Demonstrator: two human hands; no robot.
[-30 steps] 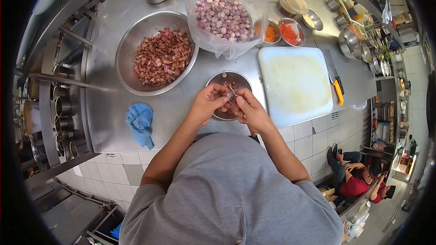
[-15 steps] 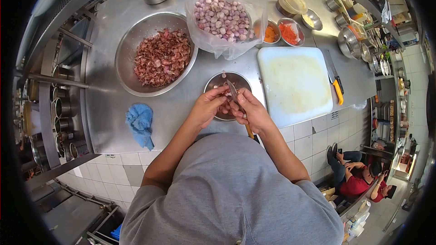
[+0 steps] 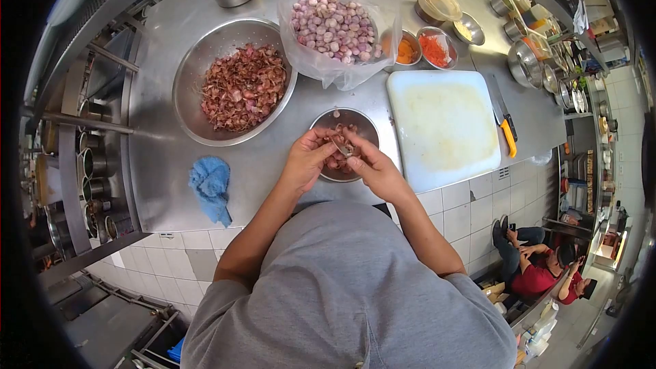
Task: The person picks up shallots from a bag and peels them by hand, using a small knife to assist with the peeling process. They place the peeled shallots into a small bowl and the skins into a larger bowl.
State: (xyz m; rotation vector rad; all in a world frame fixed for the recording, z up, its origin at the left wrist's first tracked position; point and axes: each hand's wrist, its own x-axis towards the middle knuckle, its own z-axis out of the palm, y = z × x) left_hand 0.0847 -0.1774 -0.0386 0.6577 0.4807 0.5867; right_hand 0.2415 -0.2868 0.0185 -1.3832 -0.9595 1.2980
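Observation:
Over a small steel bowl (image 3: 372, 130) of shallots and reddish skins (image 3: 339, 162), my two hands are close together. My left hand (image 3: 306, 158) pinches a shallot, mostly hidden by the fingertips. In my right hand (image 3: 377, 167) is a small paring knife (image 3: 342, 147), its short blade pointing up and left toward the left fingers. Its handle is hidden by the right hand. A clear plastic bag (image 3: 342, 76) holding many peeled shallots (image 3: 333, 27) lies just beyond the bowl. A large steel bowl (image 3: 188, 113) to the left contains a heap of shallot skins (image 3: 244, 89).
To the right lies a white cutting board (image 3: 444, 130), with a yellow-handled knife (image 3: 508, 133) beside it. A blue cloth (image 3: 210, 188) rests near the left front edge. Bowls of orange slices (image 3: 408, 51) and shredded carrot (image 3: 436, 50) stand behind. A seated person (image 3: 540, 273) is at lower right.
My right hand has turned and shifted slightly, so the knife blade now lies lower and slants across toward my left fingertips. The handle no longer shows below the hand. The bowls have stayed put.

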